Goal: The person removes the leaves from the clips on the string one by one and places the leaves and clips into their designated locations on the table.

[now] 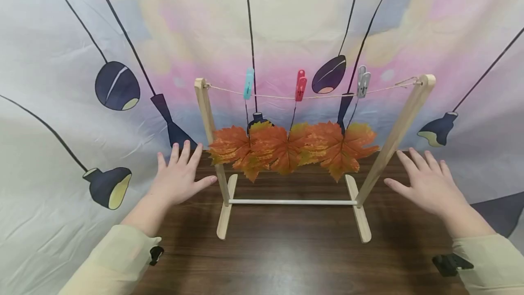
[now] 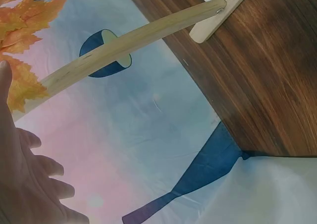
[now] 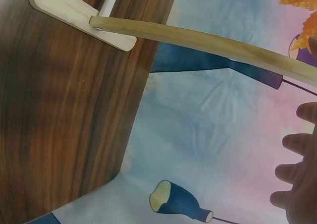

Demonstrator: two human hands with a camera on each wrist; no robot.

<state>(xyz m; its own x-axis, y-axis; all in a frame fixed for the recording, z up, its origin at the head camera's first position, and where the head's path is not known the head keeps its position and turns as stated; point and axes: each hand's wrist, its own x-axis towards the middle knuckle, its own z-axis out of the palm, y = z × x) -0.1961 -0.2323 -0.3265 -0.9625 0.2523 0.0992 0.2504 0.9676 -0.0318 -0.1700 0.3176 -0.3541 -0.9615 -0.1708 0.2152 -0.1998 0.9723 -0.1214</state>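
Observation:
A small wooden rack [image 1: 389,144] stands upright with a thin string [image 1: 270,97] tied between its two posts. Three clothespins grip the string: a light blue clothespin [image 1: 249,83], a red clothespin [image 1: 300,86] and a grey clothespin [image 1: 362,83]. Orange maple leaves [image 1: 341,149] hang below them by their stems, side by side and partly overlapping. My left hand [image 1: 177,179] is spread beside the left post, holding nothing. Beyond the right post, my right hand [image 1: 430,185] is also spread, with nothing in it. Both wrist views show the fingers only partly.
The rack's feet [image 1: 359,220] stand on a dark brown wooden table [image 1: 286,258], joined by a white rod [image 1: 292,202]. Behind hangs a pastel cloth [image 1: 196,22] printed with dark lamps. A dark strap piece [image 1: 452,264] is at the right sleeve.

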